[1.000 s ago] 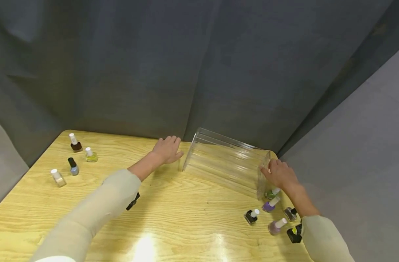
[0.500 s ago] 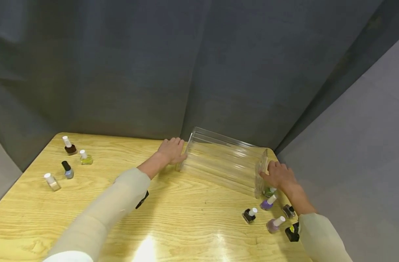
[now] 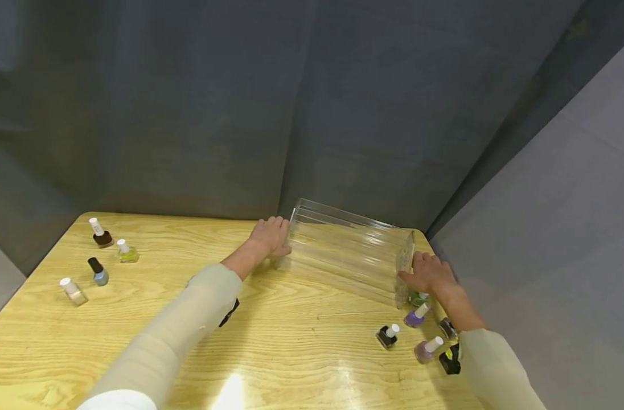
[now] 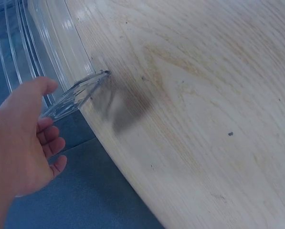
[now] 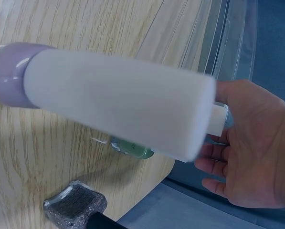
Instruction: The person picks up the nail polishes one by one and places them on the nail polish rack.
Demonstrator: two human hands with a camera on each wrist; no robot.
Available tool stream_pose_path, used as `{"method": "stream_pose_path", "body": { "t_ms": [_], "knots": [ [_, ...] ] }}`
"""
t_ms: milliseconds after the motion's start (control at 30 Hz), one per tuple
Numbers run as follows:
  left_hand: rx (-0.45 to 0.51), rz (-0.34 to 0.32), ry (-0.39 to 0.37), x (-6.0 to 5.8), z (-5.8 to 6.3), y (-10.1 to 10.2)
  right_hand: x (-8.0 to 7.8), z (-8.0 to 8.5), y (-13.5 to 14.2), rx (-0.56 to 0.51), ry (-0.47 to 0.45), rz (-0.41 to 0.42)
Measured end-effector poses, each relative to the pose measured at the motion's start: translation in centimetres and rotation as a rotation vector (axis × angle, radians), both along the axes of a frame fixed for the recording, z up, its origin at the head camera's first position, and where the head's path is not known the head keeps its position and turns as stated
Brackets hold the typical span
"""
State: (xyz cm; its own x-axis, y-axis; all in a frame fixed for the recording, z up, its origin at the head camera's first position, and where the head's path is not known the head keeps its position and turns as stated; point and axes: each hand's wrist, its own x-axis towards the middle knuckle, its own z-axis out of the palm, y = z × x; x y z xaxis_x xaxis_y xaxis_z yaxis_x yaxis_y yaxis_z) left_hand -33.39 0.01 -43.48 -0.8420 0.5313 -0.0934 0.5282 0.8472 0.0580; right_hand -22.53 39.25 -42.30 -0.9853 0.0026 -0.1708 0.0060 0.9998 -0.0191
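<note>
A clear acrylic tiered rack (image 3: 350, 250) stands at the back right of the wooden table. My left hand (image 3: 271, 236) holds its left side panel; in the left wrist view the panel (image 4: 75, 95) runs between thumb and curled fingers. At the opposite end, my right hand (image 3: 430, 273) grips the right side panel, thumb on the near side. From the right wrist, a lilac nail polish bottle (image 5: 13, 74) with a large white cap (image 5: 118, 100) covers part of the right thumb and panel. A green nail polish bottle (image 3: 418, 299) sits just below that hand.
Close to my right forearm stand more nail polish bottles: purple (image 3: 413, 319), black (image 3: 386, 337), lilac (image 3: 423, 352) and dark glitter (image 3: 447, 327). Several others, including a pale blue one (image 3: 101, 277), are at the far left. A dark curtain (image 3: 189, 114) hangs behind the table.
My left hand has moved right, from beside the rack onto its left panel. The right hand stays at the right panel. The head view has shifted slightly; the bottles keep their places.
</note>
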Motion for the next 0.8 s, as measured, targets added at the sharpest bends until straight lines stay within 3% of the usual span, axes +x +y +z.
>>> {"method": "stream_pose_path", "body": {
  "t_ms": [400,800],
  "knots": [
    [-0.009,0.022,-0.013,-0.17,-0.56,-0.29,0.3,-0.3,-0.59,0.016,-0.048,0.001],
    [0.015,0.036,-0.084,-0.08,-0.66,-0.7,0.45,-0.35,-0.97,0.024,-0.079,0.005]
  ]
}}
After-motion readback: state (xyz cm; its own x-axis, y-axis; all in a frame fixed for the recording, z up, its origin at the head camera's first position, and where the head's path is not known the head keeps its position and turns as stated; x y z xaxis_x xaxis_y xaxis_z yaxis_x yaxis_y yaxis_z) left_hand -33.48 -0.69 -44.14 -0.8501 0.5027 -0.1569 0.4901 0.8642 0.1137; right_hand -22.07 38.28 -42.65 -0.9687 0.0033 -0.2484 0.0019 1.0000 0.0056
